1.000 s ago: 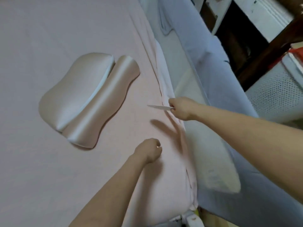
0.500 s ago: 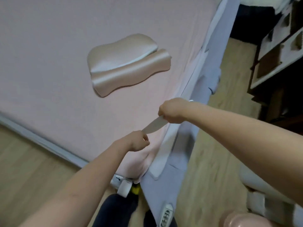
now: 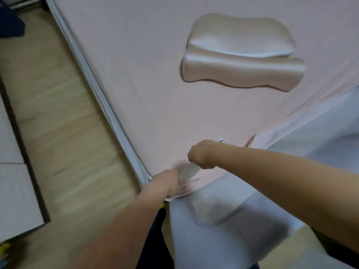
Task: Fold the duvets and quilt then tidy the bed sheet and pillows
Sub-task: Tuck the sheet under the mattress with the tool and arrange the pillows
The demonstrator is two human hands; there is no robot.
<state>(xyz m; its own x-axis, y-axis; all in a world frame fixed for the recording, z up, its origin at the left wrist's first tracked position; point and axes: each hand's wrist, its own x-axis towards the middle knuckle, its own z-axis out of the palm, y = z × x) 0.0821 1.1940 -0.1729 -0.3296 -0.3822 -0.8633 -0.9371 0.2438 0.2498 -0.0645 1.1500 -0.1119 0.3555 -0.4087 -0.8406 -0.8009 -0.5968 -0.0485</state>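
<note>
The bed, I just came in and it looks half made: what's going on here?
A person is working at the corner of the pink sheet. The right hand grips a flat white tool pointed down at that corner, while the left hand holds the sheet's edge there. A pillow lies further up the bed.

One head-worn view looks steeply down from above the bed's corner (image 3: 155,177), close over the hands (both forearms run in from the bottom edge). It faces across the sheet (image 3: 145,84) toward the pillow (image 3: 242,72), floor (image 3: 58,133) at left; edges seem motion-blurred.
</note>
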